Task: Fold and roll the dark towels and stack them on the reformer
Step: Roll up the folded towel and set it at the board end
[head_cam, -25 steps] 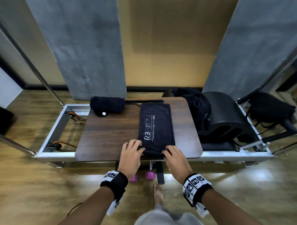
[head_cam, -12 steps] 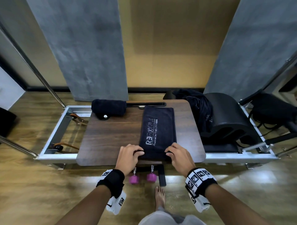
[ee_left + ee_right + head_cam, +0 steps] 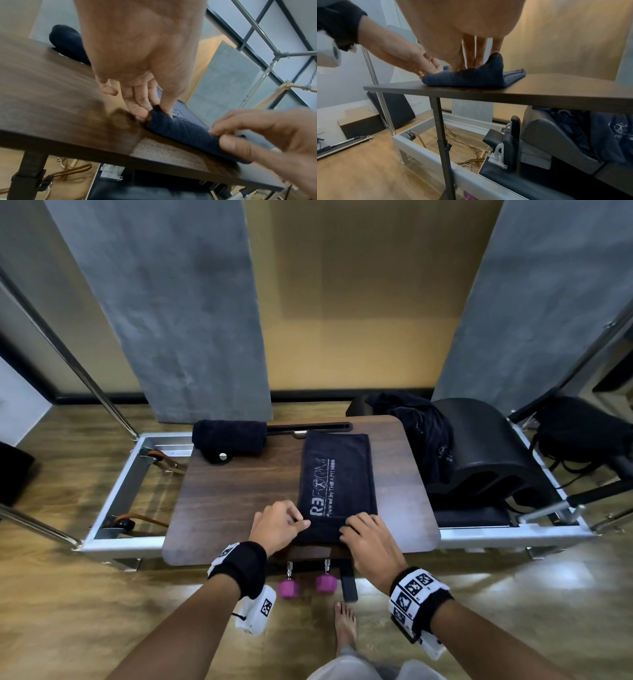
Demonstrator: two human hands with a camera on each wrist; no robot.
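A rolled towel (image 3: pixel 228 437) is being kept at the table's (image 3: pixel 239 501) far left corner. Near the middle of the near edge, the folded dark towel (image 3: pixel 337 474) is being pinched at its near left corner by the left hand (image 3: pixel 276 525), thumb and fingers (image 3: pixel 137 108) curled on the first turn of the roll. Its near right corner is being gripped by the right hand (image 3: pixel 368 537). More dark towels (image 3: pixel 424 433) are being left heaped off the right edge, on the reformer (image 3: pixel 479 529).

Both forearms are bare. Each wrist wears a black wristband (image 3: pixel 239 566) with black-and-white square markers and a white camera unit (image 3: pixel 255 613). Pale trousers (image 3: pixel 356 671), one bare foot (image 3: pixel 345 623).
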